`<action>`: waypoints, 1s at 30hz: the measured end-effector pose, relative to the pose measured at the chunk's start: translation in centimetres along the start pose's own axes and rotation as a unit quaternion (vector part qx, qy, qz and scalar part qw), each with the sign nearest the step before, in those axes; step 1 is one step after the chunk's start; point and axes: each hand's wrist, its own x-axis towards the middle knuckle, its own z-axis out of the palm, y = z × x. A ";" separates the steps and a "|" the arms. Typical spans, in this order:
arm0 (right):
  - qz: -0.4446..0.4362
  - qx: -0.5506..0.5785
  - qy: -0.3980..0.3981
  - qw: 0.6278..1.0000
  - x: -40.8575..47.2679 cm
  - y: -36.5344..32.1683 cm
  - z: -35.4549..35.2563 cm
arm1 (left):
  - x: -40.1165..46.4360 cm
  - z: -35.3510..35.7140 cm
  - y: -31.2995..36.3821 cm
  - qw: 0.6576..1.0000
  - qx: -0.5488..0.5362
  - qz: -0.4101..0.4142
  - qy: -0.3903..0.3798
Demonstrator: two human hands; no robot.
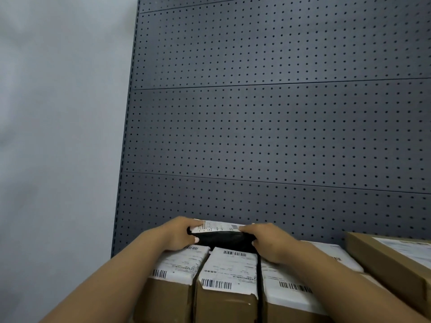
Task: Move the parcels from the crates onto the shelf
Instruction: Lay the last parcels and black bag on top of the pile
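Head view, looking fwd and slightly up at a dark grey pegboard panel [268, 127] with a pale wall [58, 136] to its left. Both forearms reached fwd from the lower frame edge, converging on one black parcel [221, 240] with a white shipping label [219, 226] on its top face. Left hand [179, 234] was at the parcel's left end: fingers lay over the top near the label, thumb curled against the front face, so the grip was clenched on the parcel. Right hand [268, 241] mirrored it at the right end, fingers over the top edge, thumb tucked at the front; grip likewise grasping the parcel. Wrists roughly level, palms facing inward and down.

The black parcel sat behind and above a row of three upright cardboard boxes, close against the pegboard: left box [172, 276], middle box [226, 280], right box [293, 290], each w/ a white barcode label on top. A further flat cardboard box [384, 259] lay tilted at far right. Shelf surface itself was hidden by the boxes.
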 end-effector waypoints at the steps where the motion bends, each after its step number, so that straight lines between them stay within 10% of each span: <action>1: 0.001 -0.001 -0.005 1.000 0.0 0.1 0.1 | 0.0 0.2 -0.1 1.000 0.003 -0.006 -0.005; 17: 0.004 -0.031 -0.019 0.999 -5.3 0.7 -2.0 | -3.4 0.7 3.0 0.997 0.070 -0.026 0.036; 30: 0.050 0.072 -0.043 0.995 -9.5 0.2 -2.0 | -5.0 2.1 4.8 0.994 0.050 -0.048 -0.080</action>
